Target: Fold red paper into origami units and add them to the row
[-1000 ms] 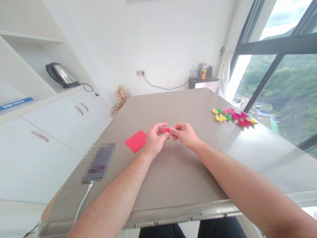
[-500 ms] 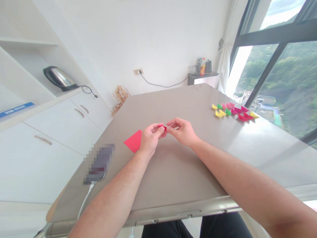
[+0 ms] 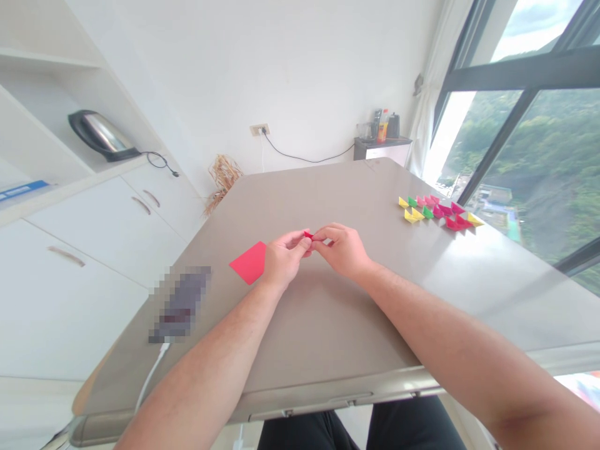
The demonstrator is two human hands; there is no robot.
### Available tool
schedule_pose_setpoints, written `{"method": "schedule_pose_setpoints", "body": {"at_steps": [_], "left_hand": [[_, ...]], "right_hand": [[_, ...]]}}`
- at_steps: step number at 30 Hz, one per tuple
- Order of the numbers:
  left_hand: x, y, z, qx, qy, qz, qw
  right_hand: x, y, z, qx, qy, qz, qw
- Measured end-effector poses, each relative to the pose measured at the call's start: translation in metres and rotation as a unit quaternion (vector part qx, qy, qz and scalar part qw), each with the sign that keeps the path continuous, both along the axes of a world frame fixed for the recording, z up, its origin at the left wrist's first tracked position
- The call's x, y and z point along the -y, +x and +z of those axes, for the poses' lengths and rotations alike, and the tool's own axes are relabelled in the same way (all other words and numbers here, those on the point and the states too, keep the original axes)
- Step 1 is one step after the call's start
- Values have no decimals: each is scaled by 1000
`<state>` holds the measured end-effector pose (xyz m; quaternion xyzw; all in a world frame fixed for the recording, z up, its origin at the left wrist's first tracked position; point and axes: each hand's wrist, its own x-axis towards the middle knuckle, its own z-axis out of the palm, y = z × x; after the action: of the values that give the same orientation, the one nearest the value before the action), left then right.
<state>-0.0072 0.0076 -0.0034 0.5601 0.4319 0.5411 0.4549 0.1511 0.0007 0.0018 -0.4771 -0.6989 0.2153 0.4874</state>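
Folded red paper point(image 3: 308, 235): is showing as a small sliver near the centre of the frame, between the two hands and mostly hidden by fingers.
Long axis: the visible edge is slanting slightly from upper left to lower right; the full axis cannot be told.
Left hand point(image 3: 282, 257): is clamping the paper's left part between thumb and fingers, the paper lying at the fingertips, toward the right of the frame.
Right hand point(image 3: 345, 250): is bringing thumb and forefinger together at the right end, apparently pinching it; the paper is lying to this hand's left.
Nearer hand: both are touching the paper, the left one covering more.
Red sheet point(image 3: 247, 263): is lying flat on the table point(image 3: 328, 337), just beside the left hand, left of centre.
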Motion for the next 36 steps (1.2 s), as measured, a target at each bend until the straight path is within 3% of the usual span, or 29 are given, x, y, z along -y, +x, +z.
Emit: {"method": "schedule_pose_setpoints", "body": {"at_steps": [8, 13, 21, 36], "left_hand": [[1, 1, 0, -64, 40, 27, 997], [4, 5, -1, -34, 27, 9, 999], [2, 10, -5, -7, 8, -24, 1000], [3, 11, -2, 25, -32, 0, 999]], "right_hand": [[2, 0, -1, 81, 25, -53, 995], [2, 0, -1, 174, 47, -88, 980], [-1, -2, 1, 182, 24, -79, 980], [0, -3, 1, 191, -14, -97, 977]]}}
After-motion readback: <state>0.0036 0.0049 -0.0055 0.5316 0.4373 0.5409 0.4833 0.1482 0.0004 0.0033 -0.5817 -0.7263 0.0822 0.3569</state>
